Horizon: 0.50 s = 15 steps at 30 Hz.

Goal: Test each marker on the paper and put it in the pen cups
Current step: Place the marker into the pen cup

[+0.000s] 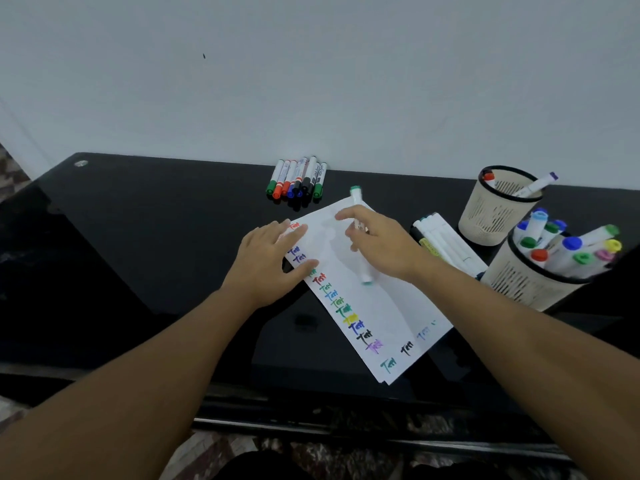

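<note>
**Holding the green-capped marker over the paper, ready to test it or put it away**

The right hand (381, 242) holds a white marker (358, 233) with green ends; the fingers curl around its middle, and it hangs tilted over the upper part of the paper (391, 306). The picture is blurred there, so I cannot tell if a cap is on or off. The left hand (270, 261) lies flat with straight fingers on the left edge of the paper and presses it against the black table (138, 220).

To do this step well, the left hand should continue to press, because the sheet lies askew and part of it hangs over the near edge of the table. The column of colored marks fills the left side, and a few marks stand along the bottom, so the new mark should go in the free white area.

Afterwards the marker goes into one of the pen cups. The near cup (526, 278) looks already full of markers, while the far cup (495, 209) holds only a few, so it is probably the easier place. More white markers (446, 240) lie beside the cups, and a row of thicker markers (298, 178) waits at the wall.
</note>
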Motion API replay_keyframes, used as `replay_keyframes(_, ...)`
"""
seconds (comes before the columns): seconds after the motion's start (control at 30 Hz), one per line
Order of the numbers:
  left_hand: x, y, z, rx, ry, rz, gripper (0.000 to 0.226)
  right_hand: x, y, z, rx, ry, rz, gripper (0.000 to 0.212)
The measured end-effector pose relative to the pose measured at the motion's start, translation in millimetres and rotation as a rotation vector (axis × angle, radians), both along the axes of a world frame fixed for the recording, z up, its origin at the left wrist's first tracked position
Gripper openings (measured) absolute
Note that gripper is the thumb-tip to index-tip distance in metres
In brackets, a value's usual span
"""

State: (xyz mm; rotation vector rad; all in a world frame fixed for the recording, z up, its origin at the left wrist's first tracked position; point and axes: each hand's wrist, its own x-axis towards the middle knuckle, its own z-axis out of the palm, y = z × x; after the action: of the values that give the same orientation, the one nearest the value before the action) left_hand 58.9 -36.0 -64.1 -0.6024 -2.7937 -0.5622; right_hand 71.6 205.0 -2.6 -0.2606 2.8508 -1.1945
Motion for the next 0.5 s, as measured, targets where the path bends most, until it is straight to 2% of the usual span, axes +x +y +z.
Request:
replay_keyframes(0.1,7.2,9.2,5.5,-0.091,-0.102,-0.054,0.086,9.1,14.2,4.7,0.024,-0.009,-0.011,0.045)
replay_keyframes(0.3,23.5,48.5,11.3,-0.178,-0.269,-0.152,0.083,18.1,29.8,10.1,-0.012,0.098,-0.168,0.014)
replay_keyframes(0.33,24.6,51.6,9.1,-0.169,-0.274,-0.158,0.082,20.3,30.6,14.1,-0.006,0.109,-0.183,0.014)
replay_keyframes(0.4,25.9,53.7,4.8,-0.158,-0.275,-0.156,0.081,25.2,30.9,23.1,0.055,0.153,-0.216,0.027)
replay_keyframes(0.5,26.7,53.4,3.8,-0.11,-0.275,-0.144,0.08,28.8,34.6,36.0,0.161,0.296,-0.274,0.038)
